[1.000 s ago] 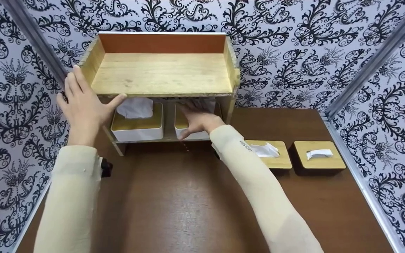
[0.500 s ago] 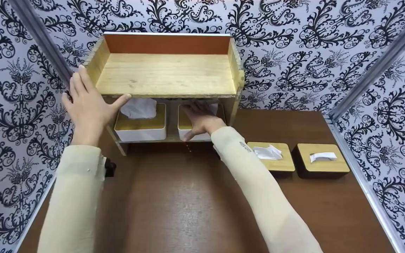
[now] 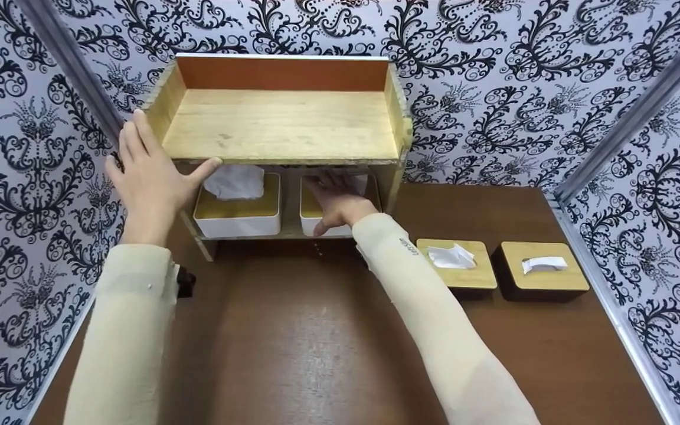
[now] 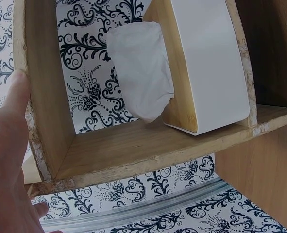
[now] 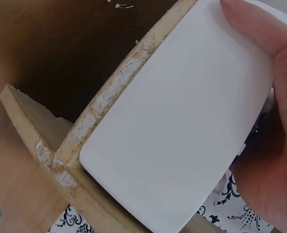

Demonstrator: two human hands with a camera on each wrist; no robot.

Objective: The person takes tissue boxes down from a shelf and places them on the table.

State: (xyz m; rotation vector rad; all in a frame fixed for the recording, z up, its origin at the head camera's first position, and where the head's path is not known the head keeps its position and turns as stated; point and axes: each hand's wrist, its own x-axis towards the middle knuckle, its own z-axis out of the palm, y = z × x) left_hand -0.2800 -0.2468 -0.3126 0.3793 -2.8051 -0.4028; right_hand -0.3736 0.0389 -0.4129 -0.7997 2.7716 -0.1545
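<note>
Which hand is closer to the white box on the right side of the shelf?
Right. The right hand is at that white box, its thumb against the front; the left hand is farther away, at the shelf's left end.

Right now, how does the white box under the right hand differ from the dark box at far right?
Sides: the white box has white walls; the dark box has dark walls.
Place: the white box sits on the rack's lower shelf; the dark box sits on the table.
Contact: the right hand touches the white box; neither hand touches the dark box.
Shared: wood-toned top, white tissue.
</note>
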